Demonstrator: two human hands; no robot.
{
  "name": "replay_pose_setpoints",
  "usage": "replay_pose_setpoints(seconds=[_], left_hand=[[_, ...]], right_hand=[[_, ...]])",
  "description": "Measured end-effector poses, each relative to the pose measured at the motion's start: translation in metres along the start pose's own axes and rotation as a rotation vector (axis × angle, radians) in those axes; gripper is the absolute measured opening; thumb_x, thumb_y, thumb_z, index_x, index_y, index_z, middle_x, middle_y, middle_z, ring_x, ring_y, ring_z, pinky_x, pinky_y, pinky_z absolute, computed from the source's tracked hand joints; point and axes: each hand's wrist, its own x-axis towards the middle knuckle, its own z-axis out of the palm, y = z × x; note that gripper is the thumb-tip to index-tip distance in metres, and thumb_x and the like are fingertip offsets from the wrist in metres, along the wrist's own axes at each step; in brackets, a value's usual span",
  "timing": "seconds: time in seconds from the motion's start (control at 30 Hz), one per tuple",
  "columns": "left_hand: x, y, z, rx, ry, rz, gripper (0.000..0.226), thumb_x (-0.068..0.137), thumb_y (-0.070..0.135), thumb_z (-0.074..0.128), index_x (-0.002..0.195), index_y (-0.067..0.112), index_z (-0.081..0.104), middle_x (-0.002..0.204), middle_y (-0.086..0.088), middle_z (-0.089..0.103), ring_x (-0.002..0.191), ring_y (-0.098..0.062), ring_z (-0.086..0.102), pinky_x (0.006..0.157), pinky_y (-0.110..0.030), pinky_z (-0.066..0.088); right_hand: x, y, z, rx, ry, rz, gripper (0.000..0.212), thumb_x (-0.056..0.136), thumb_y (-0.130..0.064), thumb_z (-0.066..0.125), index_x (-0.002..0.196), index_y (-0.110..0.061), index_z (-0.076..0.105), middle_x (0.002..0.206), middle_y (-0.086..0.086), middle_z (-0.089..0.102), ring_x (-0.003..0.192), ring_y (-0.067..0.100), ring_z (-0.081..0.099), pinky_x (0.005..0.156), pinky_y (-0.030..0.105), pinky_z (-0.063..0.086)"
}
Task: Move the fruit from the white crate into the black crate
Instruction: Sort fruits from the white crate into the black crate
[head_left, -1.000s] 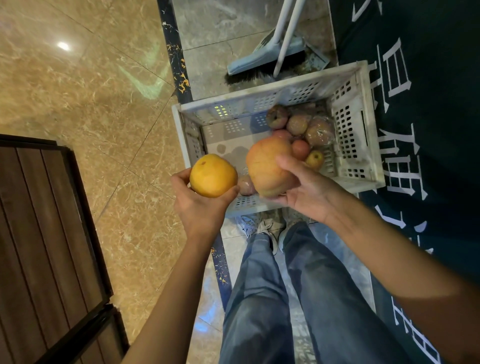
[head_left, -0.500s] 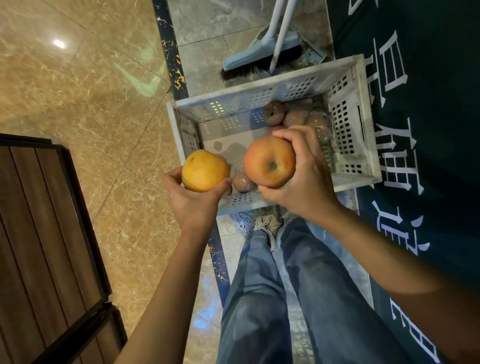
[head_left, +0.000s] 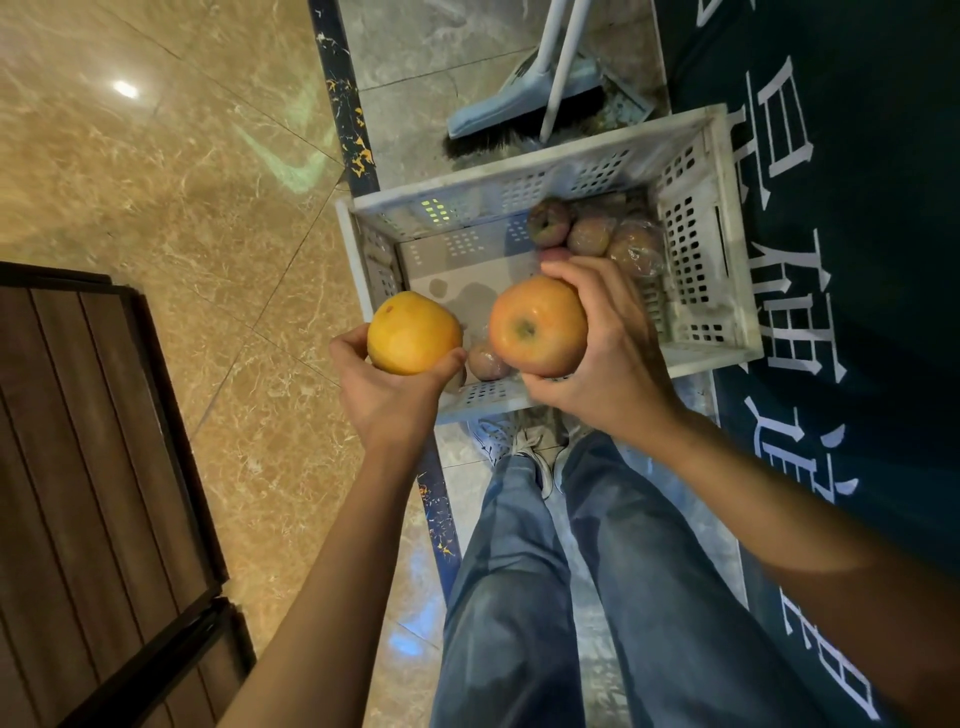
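An orange (head_left: 413, 332) is gripped in the left hand (head_left: 387, 395), with the thumb and fingers curled up around its lower half. A red-and-yellow apple (head_left: 537, 325), one dimpled end turned toward the camera, is clasped in the right hand (head_left: 608, 364), the fingers wrapped over its top and far side. Both fruits are held in the air over the near side of the white crate (head_left: 717, 249), side by side and not touching.

On the crate floor, a small dull fruit (head_left: 488, 361) is seen by the near wall, between the two held fruits. A cluster of reddish apples (head_left: 589, 236) is gathered in the far right corner, one of them seemingly covered in clear film.

The crate is set on a polished stone floor (head_left: 156, 182), just beside a dark green mat (head_left: 831, 208) printed with white characters. Behind the crate, a broom (head_left: 519, 119) with a light blue head and black bristles is rested on the floor. Below the hands, blue jeans (head_left: 519, 597) and pale sneakers (head_left: 524, 447) are visible, and a dark wooden panel (head_left: 78, 441) is seen at the left.
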Motion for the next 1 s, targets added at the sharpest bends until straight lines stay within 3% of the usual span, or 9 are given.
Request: replay_pose_setpoints(seconds=[0.13, 0.3, 0.53, 0.7, 0.87, 1.0], left_hand=[[-0.01, 0.015, -0.01, 0.02, 0.002, 0.028, 0.076, 0.057, 0.023, 0.09, 0.112, 0.021, 0.038, 0.112, 0.002, 0.047, 0.098, -0.021, 0.055, 0.089, -0.044, 0.051], [-0.038, 0.046, -0.034, -0.062, -0.052, -0.062, 0.071, 0.061, 0.023, 0.087, 0.112, 0.023, 0.038, 0.114, -0.003, 0.049, 0.103, -0.025, 0.058, 0.088, -0.04, 0.052], [-0.106, 0.095, -0.077, -0.084, -0.082, -0.054, 0.067, 0.065, 0.018, 0.085, 0.113, 0.023, 0.038, 0.113, -0.004, 0.048, 0.094, -0.022, 0.055, 0.078, -0.033, 0.048], [-0.142, 0.117, -0.102, -0.08, -0.092, 0.01, 0.069, 0.066, 0.019, 0.084, 0.122, 0.015, 0.044, 0.11, -0.004, 0.05, 0.092, -0.021, 0.055, 0.066, -0.024, 0.045], [-0.152, 0.143, -0.113, -0.118, -0.131, 0.014, 0.075, 0.064, 0.018, 0.085, 0.127, 0.009, 0.044, 0.115, -0.01, 0.053, 0.097, -0.028, 0.059, 0.082, -0.041, 0.052], [-0.146, 0.166, -0.12, -0.121, -0.258, 0.081, 0.07, 0.067, 0.019, 0.083, 0.125, 0.007, 0.047, 0.115, -0.015, 0.056, 0.093, -0.028, 0.059, 0.079, -0.04, 0.051]], right_hand=[[-0.002, -0.005, -0.008, 0.065, -0.054, 0.166, 0.078, 0.053, -0.031, 0.08, 0.124, -0.013, 0.052, 0.12, 0.005, 0.051, 0.108, 0.015, 0.048, 0.088, 0.02, 0.036], [-0.007, -0.018, -0.033, 0.079, -0.074, 0.4, 0.082, 0.051, -0.03, 0.086, 0.124, -0.02, 0.051, 0.12, 0.004, 0.048, 0.109, 0.021, 0.051, 0.087, 0.029, 0.042], [-0.033, -0.054, -0.108, 0.105, -0.079, 0.392, 0.079, 0.051, -0.028, 0.085, 0.122, -0.021, 0.052, 0.124, 0.003, 0.047, 0.111, 0.023, 0.049, 0.09, 0.033, 0.044], [-0.051, -0.074, -0.16, 0.129, -0.066, 0.39, 0.08, 0.053, -0.027, 0.085, 0.124, -0.024, 0.048, 0.12, -0.003, 0.043, 0.106, 0.017, 0.048, 0.084, 0.027, 0.04], [-0.069, -0.088, -0.202, 0.126, 0.014, 0.426, 0.078, 0.053, -0.026, 0.086, 0.123, -0.02, 0.05, 0.123, 0.002, 0.044, 0.109, 0.019, 0.048, 0.085, 0.026, 0.04], [-0.091, -0.098, -0.218, 0.127, 0.134, 0.512, 0.076, 0.053, -0.021, 0.085, 0.121, -0.02, 0.051, 0.119, 0.001, 0.044, 0.109, 0.02, 0.049, 0.085, 0.026, 0.039]])
